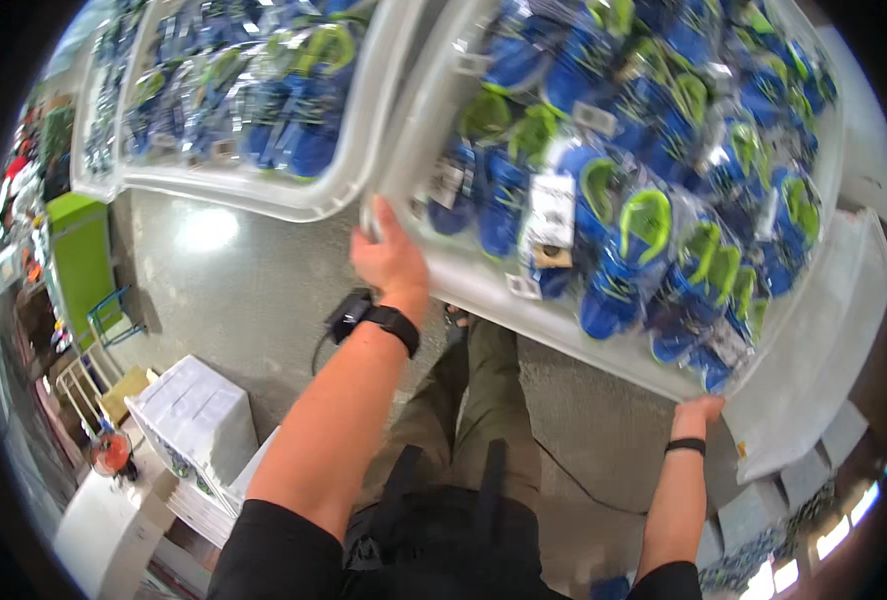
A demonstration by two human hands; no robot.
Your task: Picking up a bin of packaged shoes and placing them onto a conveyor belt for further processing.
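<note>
A large white plastic tray [618, 362] spreads across the upper right, filled with several blue sports shoes [608, 290] with lime-green linings. Many of the shoes are in clear plastic bags. My left hand [391, 262] grips the tray's near left corner, thumb and fingers wrapped on its rim. At the near right corner, my right hand [701, 410] is closed on the rim, its fingers partly hidden beneath the edge. A white label [552, 210] lies among the shoes. Both of my wrists wear black bands.
Another white tray [293, 208] of similar bagged shoes stands at the upper left, close beside mine. A green panel [80, 265], a white box [195, 408] and an orange-red object [111, 453] are at the left. Below runs a grey floor [233, 305] with a dark cable [588, 492].
</note>
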